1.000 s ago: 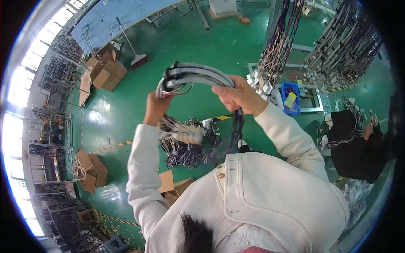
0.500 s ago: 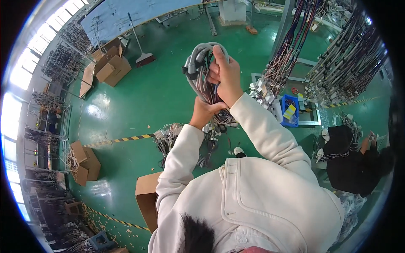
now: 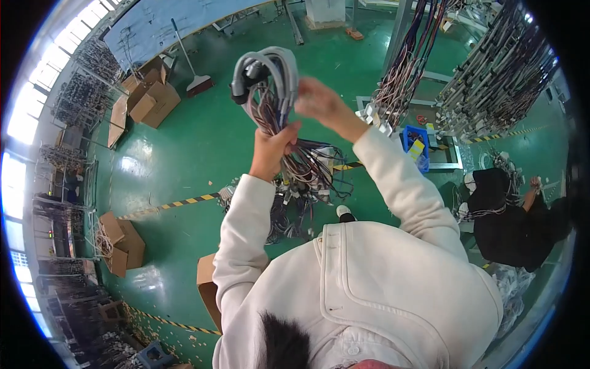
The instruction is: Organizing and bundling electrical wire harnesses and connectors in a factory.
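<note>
A wiring harness [image 3: 286,77] hangs in front of me, its grey sleeved cables bent into a loop at the top. Below the loop, thinner brown, black and purple wires run down to loose ends. My left hand [image 3: 272,149] is wrapped around the bundle under the loop, thumb across the wires. Close to the loop's right side is my right hand [image 3: 327,109], smeared by motion; whether its fingers touch the cable cannot be made out. More harnesses with white connectors [image 3: 286,212] are partly hidden below the bundle.
Wire bundles [image 3: 399,86] and many grey harnesses [image 3: 491,80] hang at the right. A blue bin [image 3: 408,136] stands on a metal frame. A co-worker in black [image 3: 513,234] is at far right. Cardboard boxes [image 3: 161,106] and a broom [image 3: 198,83] are at the left.
My right hand has come off the harness and moved to its right. My left hand has shifted left and up with the harness, whose lower wire ends now show.
</note>
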### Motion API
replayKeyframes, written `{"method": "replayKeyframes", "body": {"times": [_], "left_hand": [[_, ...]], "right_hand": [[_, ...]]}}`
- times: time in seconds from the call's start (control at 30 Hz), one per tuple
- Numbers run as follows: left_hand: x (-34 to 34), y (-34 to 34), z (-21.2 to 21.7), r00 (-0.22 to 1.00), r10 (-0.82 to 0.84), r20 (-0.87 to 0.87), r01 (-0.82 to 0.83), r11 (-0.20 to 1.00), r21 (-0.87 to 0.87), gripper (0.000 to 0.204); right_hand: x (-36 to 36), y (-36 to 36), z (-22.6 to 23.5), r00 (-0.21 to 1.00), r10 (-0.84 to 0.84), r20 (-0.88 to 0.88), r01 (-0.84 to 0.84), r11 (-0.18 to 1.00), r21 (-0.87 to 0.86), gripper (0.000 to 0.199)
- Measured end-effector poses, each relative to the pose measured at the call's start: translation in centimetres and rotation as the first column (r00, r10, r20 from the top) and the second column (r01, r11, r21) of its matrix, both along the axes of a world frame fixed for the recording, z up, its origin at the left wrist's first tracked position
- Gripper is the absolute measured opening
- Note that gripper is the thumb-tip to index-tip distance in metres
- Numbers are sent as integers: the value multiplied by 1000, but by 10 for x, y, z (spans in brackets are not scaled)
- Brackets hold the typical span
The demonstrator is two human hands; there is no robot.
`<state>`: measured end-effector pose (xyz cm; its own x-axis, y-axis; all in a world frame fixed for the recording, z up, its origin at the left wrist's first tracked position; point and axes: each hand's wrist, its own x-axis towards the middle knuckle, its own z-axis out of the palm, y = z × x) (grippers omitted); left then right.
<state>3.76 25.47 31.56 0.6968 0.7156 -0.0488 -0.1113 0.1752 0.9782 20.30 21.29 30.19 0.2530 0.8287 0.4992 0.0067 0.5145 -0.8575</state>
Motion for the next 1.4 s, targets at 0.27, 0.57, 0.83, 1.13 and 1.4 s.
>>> {"method": "replayKeyframes", "body": {"times": [0.27, 0.57, 0.83, 1.13, 1.4], "left_hand": [[-34, 12, 6, 991, -132, -9, 132, 988, 74, 11], [-80, 52, 25, 992, 119, 47, -123, 987, 107, 8], [-89, 60, 15, 998, 25, -65, -1, 938, 347, 5], [-48, 59, -15, 996, -76, 41, 86, 937, -339, 15], [-24, 7, -22, 975, -220, 14, 196, 838, -509, 34]], "right_hand": [[-52, -58, -25, 857, 19, 515, 100, 974, -203, 31], [31, -123, -89, 819, -120, 561, 329, 899, -289, 24], [32, -149, -85, 490, 116, 864, 483, 789, -379, 35], [-4, -61, 2, -76, -464, 883, -289, 857, 426, 18], [-32, -37, 10, -27, -481, 876, -490, 770, 408, 17]]}}
